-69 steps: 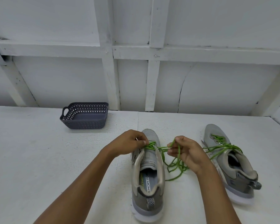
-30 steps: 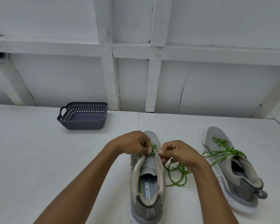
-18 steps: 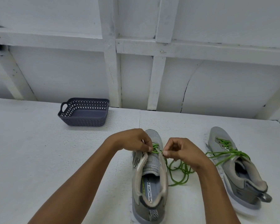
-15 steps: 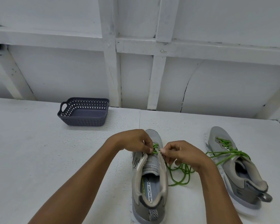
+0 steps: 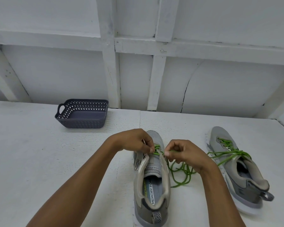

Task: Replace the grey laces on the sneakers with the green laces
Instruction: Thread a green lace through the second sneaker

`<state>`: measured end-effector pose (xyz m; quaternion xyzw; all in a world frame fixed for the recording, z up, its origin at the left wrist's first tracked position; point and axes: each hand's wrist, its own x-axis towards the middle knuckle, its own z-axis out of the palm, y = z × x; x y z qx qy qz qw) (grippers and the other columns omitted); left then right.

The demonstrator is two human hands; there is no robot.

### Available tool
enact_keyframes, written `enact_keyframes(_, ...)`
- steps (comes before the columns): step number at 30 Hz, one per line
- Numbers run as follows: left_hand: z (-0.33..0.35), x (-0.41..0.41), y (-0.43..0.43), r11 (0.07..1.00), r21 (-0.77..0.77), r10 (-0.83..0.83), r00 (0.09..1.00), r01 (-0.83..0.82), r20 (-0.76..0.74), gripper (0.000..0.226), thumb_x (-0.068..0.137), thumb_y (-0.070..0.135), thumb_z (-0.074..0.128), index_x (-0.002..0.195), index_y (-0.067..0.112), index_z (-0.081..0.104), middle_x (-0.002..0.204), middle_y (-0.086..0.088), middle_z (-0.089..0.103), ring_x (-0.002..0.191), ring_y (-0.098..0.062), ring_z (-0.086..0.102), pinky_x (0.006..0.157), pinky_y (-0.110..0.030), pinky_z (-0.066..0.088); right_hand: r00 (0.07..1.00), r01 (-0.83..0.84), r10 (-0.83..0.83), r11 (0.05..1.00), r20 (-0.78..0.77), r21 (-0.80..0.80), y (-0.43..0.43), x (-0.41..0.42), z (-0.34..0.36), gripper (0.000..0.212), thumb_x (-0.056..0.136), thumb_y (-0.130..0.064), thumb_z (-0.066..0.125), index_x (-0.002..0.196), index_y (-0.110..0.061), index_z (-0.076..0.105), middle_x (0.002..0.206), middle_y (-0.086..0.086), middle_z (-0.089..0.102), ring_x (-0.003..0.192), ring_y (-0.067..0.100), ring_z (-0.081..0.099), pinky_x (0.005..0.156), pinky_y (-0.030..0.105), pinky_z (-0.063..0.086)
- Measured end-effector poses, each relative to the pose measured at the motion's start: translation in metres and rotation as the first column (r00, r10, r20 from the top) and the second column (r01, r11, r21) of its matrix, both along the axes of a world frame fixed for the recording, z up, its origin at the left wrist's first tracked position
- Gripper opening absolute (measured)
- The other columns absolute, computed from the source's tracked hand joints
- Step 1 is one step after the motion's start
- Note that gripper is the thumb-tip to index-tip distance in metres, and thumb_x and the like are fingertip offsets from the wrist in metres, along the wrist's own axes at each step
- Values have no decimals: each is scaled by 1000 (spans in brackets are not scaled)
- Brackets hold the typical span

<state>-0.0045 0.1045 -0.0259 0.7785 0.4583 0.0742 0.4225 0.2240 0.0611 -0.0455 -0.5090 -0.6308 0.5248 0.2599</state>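
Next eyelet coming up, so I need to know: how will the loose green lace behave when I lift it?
Likely floppy: the lace lies in slack loops beside the shoe. Probably light, being a thin cord. It may snag, since the loops cross each other.

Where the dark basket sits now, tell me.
In the head view, the dark basket stands on the white table at the back left, near the wall, beyond the left hand and apart from the middle sneaker.
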Motion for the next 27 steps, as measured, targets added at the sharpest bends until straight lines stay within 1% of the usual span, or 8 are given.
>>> enact_keyframes(2, -1, -2, 1, 1000, -6, 28, 1000, -28, 0, 10, 89, 22, 70, 94, 19, 77, 85, 7, 72, 71, -1, 58, 67, -20, 45, 998, -25, 30, 994, 47, -102, -1, -1, 5, 35, 84, -44, 69, 84, -10, 69, 75, 6, 71, 66, 12, 62, 58, 21, 43)
enact_keyframes(4, -1, 0, 1, 1000, -5, 13, 1000, -13, -23, 8, 89, 24, 69, 90, 20, 77, 91, 3, 72, 72, -1, 57, 68, -19, 44, 994, -48, 64, 981, 83, -188, -1, -5, 6, 45, 84, -54, 60, 80, -10, 69, 67, 4, 68, 60, 12, 59, 55, 21, 40)
enact_keyframes(9, 0, 8, -3, 998, 44, -46, 997, 49, -56, 5, 86, 16, 72, 88, 15, 76, 85, 7, 71, 64, 7, 54, 63, -11, 41, 999, -31, 34, 995, 31, -92, 1, -10, 1, 24, 94, -21, 65, 72, -12, 68, 63, 3, 63, 58, 10, 54, 54, 20, 39)
enact_keyframes(18, 0, 8, -3, 1000, 7, -5, 1000, 5, 16, 12, 82, 13, 76, 94, 12, 76, 63, 21, 64, 58, 7, 54, 57, -8, 38, 999, 6, -5, 1000, -47, 12, -1, 0, -5, 9, 84, 1, 71, 82, -7, 66, 73, 5, 69, 70, 13, 62, 62, 24, 47)
enact_keyframes(20, 0, 3, 0, 1000, -16, 27, 999, -26, 31, 11, 85, 16, 73, 96, 14, 76, 71, 16, 68, 62, 5, 56, 59, -9, 41, 1000, -21, 20, 999, -20, -27, -2, 2, -4, 9, 81, -7, 75, 85, -7, 67, 74, 2, 69, 70, 10, 62, 62, 24, 47)
enact_keyframes(23, -1, -3, 2, 995, -39, 91, 994, -89, 61, 10, 89, 17, 68, 92, 15, 77, 85, 2, 73, 68, 1, 57, 57, -11, 41, 999, -43, 46, 994, 21, -104, -1, 0, 0, 31, 81, -34, 79, 90, -6, 69, 79, 3, 71, 70, 10, 63, 62, 24, 47)
enact_keyframes(25, -1, -4, 3, 995, -47, 97, 993, -93, 75, 11, 89, 15, 67, 90, 16, 78, 91, -1, 75, 70, 1, 58, 58, -11, 42, 998, -26, 34, 989, 53, -147, -1, -4, 1, 43, 82, -51, 68, 86, -8, 70, 78, 5, 71, 69, 13, 62, 61, 24, 46)
enact_keyframes(27, -1, -2, 3, 997, -38, 75, 995, -73, 59, 10, 88, 17, 69, 89, 17, 78, 92, -1, 75, 75, -1, 59, 68, -16, 45, 997, -15, 27, 988, 77, -151, 0, -10, 1, 39, 90, -47, 62, 80, -10, 68, 69, 3, 68, 64, 12, 59, 58, 23, 42)
